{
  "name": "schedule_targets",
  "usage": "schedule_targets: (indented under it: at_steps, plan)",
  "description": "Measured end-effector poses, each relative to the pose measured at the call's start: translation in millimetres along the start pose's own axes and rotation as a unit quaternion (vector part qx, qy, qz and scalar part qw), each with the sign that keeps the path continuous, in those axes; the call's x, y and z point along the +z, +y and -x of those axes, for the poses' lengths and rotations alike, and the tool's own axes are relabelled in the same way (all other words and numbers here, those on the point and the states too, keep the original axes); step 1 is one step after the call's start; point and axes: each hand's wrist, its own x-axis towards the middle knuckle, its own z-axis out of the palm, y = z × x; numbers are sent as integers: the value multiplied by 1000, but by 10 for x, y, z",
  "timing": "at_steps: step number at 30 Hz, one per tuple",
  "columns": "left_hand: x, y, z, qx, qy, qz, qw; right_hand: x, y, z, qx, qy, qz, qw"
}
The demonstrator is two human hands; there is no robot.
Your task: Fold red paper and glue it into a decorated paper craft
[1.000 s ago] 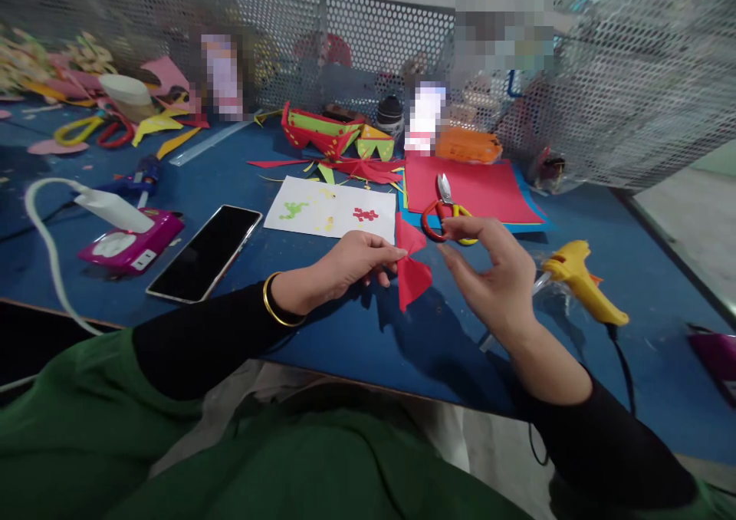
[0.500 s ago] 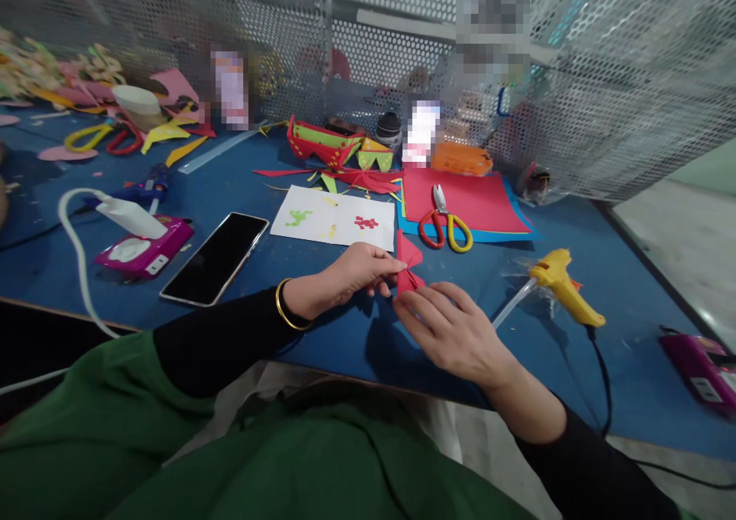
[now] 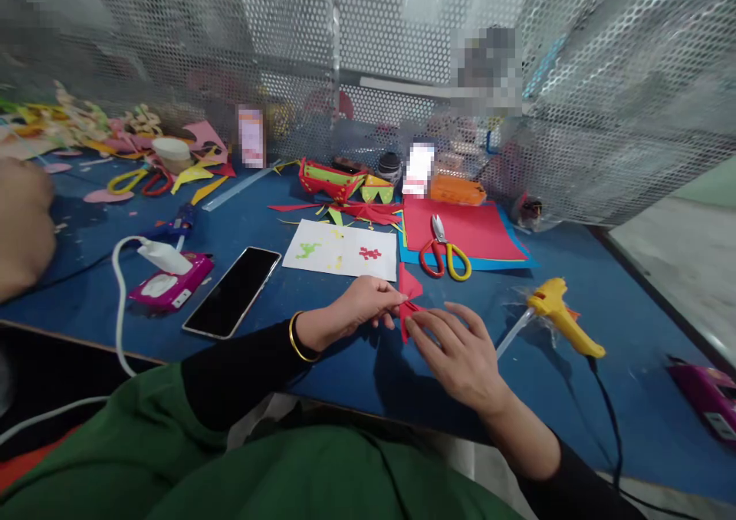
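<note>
Surface (image 3: 345, 378): carries all items below.
Front centre: folded paper piece (image 3: 409, 282), between left hand (image 3: 362, 305) and right hand (image 3: 460, 359).
Behind left hand: card (image 3: 352, 248), cut-outs on it; paper scraps (image 3: 373, 212) beyond, then paper glasses (image 3: 329, 190).
Right of card: paper sheets (image 3: 474, 225), stacked; scissors (image 3: 438, 230) on top, handles over front edge.
Right of right hand: glue gun (image 3: 555, 305); farther right, socket block (image 3: 704, 397).
Left of card: phone (image 3: 233, 294); left of that, power strip (image 3: 192, 274).
Far left edge: another person's hand (image 3: 26, 221).
Rear: mesh partition (image 3: 281, 52).
</note>
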Motion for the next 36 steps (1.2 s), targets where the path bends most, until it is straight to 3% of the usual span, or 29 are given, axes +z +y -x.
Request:
schedule_targets:
  at_steps: [8,11,16,19,29,36]
  plan:
    - [-93,-10,28,9,11,-83,996,61,-136,17,104,-38,13,994]
    - [-135,-62,154,128,38,-298,945,88,-203,65,146,-81,-5,986]
    - [-90,-179,354,279,-43,-442,852,117,-273,139,179,-113,-58,976]
    - [-68,-214,383,314,-60,-457,830,120,-276,165,178,-114,-70,975]
    - [-116,-241,342,361,-43,-450,815,145,-247,204,285,-90,-134,945]
    - [-69,-281,357,425,-15,-489,762,127,-253,198,297,-104,-147,938]
